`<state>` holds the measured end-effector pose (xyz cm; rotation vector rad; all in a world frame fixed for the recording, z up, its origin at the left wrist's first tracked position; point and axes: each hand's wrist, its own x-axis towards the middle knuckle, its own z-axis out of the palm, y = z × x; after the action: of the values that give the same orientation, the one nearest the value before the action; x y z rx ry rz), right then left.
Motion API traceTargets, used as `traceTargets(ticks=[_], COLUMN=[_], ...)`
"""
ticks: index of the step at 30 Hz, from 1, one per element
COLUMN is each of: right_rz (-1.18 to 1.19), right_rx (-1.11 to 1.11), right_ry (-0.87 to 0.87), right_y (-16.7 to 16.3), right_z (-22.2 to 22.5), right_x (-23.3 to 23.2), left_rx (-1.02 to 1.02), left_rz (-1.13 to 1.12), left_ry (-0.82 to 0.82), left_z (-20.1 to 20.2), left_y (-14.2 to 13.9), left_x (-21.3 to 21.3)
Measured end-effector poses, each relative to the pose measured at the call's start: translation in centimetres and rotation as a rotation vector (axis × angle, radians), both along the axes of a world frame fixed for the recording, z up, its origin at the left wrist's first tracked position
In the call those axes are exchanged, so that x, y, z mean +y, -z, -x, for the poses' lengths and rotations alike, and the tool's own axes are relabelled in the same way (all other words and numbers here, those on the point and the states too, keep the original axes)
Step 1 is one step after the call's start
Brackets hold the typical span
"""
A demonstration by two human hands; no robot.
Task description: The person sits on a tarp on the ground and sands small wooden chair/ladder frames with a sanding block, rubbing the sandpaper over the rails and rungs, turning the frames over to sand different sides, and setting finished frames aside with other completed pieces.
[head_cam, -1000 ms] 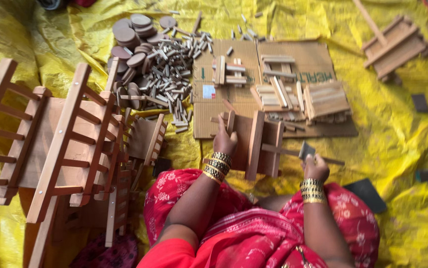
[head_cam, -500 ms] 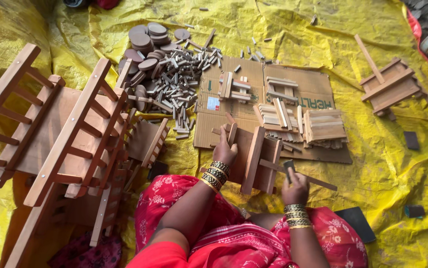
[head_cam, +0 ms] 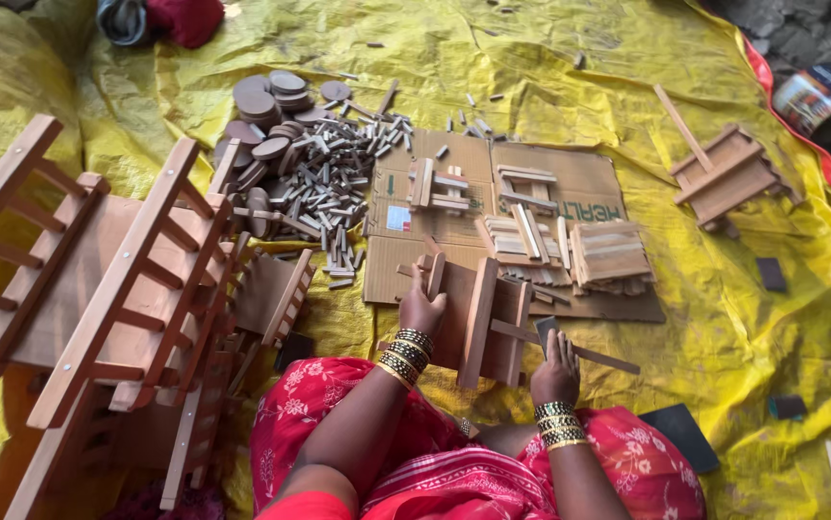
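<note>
Evidently the step in hand was sanding: the left hand [head_cam: 422, 310] was clenched on the top edge of a small wooden cart frame [head_cam: 481, 327], steadying it upright just in front of the cardboard sheet [head_cam: 560, 183], while the right hand [head_cam: 557, 366] had its fingers pinched on a dark sanding block [head_cam: 545, 332] touching the frame's thin side stick [head_cam: 589, 354]. Left of the cardboard lay wooden discs and pegs [head_cam: 310, 173]. Further rubbing would seem to call for a firm left-hand hold.

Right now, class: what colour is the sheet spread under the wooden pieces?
Yellow: the sheet is a crinkled yellow tarpaulin, clearest in the head view.
</note>
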<state>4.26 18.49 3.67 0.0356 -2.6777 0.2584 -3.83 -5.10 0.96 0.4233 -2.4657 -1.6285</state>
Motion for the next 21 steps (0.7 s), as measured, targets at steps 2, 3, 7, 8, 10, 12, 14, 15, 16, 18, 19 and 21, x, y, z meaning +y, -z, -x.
traceTargets(ticks=[2, 3, 7, 8, 10, 12, 14, 15, 16, 18, 19, 21], right_rz=[0.088, 0.121, 0.152, 0.132, -0.036, -0.106, -0.081, -0.060, -0.040, -0.003, 0.015, -0.012], right_rx=[0.018, -0.039, -0.134, -0.128, -0.074, -0.051, -0.058, -0.064, -0.071, -0.091, -0.109, -0.136], right_ry=[-0.015, 0.030, 0.132, 0.123, 0.100, 0.067, 0.052, 0.042, 0.036, 0.014, -0.004, -0.025], right_y=[-0.6, -0.9, -1.4, -1.3, -0.8, -0.2, 0.2, 0.2, 0.1, 0.4, 0.3, 0.2], right_z=[-0.3, -0.5, -0.8, -0.7, -0.5, -0.1, 0.1, 0.1, 0.1, -0.1, -0.3, -0.7], right_x=[-0.2, -0.3, -0.5, -0.5, -0.5, -0.3, -0.1, -0.1, -0.1, 0.0, -0.1, -0.4], left_rx=[-0.138, -0.068, 0.001, -0.037, -0.001, 0.030, 0.060, 0.024, -0.013, -0.061, -0.078, -0.108], left_rz=[-0.084, -0.060, 0.036, 0.063, 0.049, 0.043, 0.043, 0.058, 0.072, 0.080, 0.077, 0.141], left_ry=[0.017, 0.001, 0.004, 0.005, 0.016, 0.026, 0.057, 0.080, 0.109, 0.138, 0.138, 0.125], left_z=[0.1, 0.1, -0.4, -0.6, -0.8, -0.9, -0.7, -0.7, -0.7, -0.7, -0.8, -1.1], left_y=[-0.2, -0.1, 0.2, 0.3, 0.6, 0.9, 1.0, 1.2, 1.2, 1.3, 1.4, 1.5], left_x=[0.0, 0.1, 0.6, 0.5, 0.4, 0.1, -0.1, -0.2, -0.2, -0.1, 0.0, 0.4])
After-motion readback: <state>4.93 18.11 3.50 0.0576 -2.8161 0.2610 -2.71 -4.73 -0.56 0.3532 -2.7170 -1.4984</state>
